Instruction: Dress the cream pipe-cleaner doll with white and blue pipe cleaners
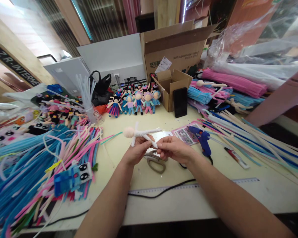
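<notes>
A pipe-cleaner doll (pixel 141 133) with a round beige head and a white wrapped body lies sideways in the air above the table, its head to the left. My left hand (pixel 138 150) is closed around its lower body from below. With thumb and fingers, my right hand (pixel 172 148) pinches the end of one white leg. The other leg sticks out to the right above my fingers. Beneath my hands lie scissors (pixel 157 164), their blades partly hidden. A blue glue gun (pixel 202 138) rests to the right of my right hand.
Loose pipe cleaners are heaped at left (pixel 39 165) and right (pixel 240 135). Finished dolls (pixel 139 102) stand at the back beside a small cardboard box (pixel 169 96) and a black phone (pixel 180 102). A ruler (pixel 164 190), a black cable (pixel 161 195) and a glue tube (pixel 236 158) lie near the front.
</notes>
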`<state>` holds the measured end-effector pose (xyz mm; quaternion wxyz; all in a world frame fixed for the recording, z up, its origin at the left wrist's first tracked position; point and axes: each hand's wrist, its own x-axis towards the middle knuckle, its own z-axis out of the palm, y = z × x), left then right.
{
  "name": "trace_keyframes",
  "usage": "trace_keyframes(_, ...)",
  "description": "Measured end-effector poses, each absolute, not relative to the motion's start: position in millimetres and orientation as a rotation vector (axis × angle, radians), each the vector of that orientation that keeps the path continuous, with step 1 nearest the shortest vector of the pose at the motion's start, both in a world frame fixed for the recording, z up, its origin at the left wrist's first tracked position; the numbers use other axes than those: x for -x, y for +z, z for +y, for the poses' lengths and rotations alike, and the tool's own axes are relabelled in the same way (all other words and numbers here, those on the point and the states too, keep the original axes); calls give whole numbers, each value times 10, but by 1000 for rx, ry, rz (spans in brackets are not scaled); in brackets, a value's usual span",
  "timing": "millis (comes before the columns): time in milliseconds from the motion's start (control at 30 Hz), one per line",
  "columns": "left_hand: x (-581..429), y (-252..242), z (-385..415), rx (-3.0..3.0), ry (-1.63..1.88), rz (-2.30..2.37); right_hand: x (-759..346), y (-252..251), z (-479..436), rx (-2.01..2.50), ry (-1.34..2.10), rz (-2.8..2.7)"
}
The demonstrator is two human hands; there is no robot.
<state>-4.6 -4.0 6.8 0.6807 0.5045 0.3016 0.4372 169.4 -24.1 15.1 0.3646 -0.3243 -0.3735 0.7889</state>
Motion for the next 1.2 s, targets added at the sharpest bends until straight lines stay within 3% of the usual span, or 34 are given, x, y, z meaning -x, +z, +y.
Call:
trace_keyframes(467, 5, 65, -41, -1146, 1051, 740, -1637, 165, -247, 950, 1880, -1034)
trace_keyframes(833, 10, -46, 14, -1276, 1149, 921, -1616, -12, -255, 1197, 493, -1797)
trace_keyframes(1100, 19, -37, 7, -1307, 1100, 873, -1602, -12, -249, 1175, 500, -1893)
trace_keyframes(1200, 24, -39, 6, -1255, 1069, 848, -1619, 2, -240, 1192, 652, -1866)
